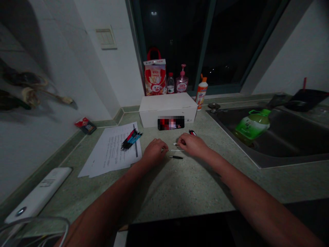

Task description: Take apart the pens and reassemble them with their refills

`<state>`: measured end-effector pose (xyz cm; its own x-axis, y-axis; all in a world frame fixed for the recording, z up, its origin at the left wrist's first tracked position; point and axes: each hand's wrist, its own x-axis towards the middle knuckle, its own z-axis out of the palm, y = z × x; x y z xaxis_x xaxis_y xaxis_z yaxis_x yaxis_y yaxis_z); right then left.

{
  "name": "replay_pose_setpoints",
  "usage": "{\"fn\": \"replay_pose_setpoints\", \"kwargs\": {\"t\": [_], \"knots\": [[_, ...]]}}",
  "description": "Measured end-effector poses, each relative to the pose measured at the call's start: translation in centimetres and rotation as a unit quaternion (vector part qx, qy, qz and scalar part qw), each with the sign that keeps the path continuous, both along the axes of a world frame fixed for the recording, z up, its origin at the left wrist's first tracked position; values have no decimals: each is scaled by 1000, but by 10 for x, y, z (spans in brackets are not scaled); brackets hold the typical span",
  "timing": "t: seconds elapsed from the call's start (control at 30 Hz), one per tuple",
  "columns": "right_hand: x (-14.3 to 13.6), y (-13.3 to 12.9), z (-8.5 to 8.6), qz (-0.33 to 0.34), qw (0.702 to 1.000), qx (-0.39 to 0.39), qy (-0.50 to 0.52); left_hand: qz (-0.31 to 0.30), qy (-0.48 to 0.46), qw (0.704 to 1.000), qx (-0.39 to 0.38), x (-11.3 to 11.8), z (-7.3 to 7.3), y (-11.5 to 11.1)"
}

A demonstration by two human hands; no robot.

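Observation:
My left hand (155, 151) is closed in a pinch at the left end of a thin white rod (176, 150) that looks like a pen refill. The rod's other end reaches toward my right hand (192, 144), whose fingers are curled together. At those fingertips shows a small white piece (175, 144); what exactly the fingers grip is hidden. Just below the rod, a black pen part (176, 157) lies on the counter. Behind my right hand is a dark item with red and white on it (192, 132), partly covered.
Several pens (131, 140) lie on printed sheets (108, 151) to the left. A phone (171, 123) leans on a white box (167, 104). To the right, a sink (282, 151) holds a green-labelled jug (253, 125). A white power strip (39, 193) lies front left.

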<state>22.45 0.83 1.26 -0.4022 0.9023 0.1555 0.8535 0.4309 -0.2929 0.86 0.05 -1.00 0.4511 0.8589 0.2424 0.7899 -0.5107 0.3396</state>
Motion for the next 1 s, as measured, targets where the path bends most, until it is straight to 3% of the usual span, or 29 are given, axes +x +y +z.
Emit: {"fn": "replay_pose_setpoints", "kwargs": {"t": [0.1,0.3,0.5,0.7,0.83,1.0], "knots": [[6,5,-2,-14,1000,-12,-10,6,-24,1000,3,-1,-2,1],[-5,3,-10,10,999,-18,-36,6,-55,998,14,5,-6,3],[-10,1,-6,43,999,-21,-9,-3,-51,999,12,8,-6,3],[4,7,-3,-23,999,36,-18,-23,-40,999,-3,14,-3,7],[5,9,-6,-6,998,15,-63,-51,-22,998,2,19,-4,11],[0,6,-5,1,996,11,-88,-43,-14,999,0,22,-5,12]]}}
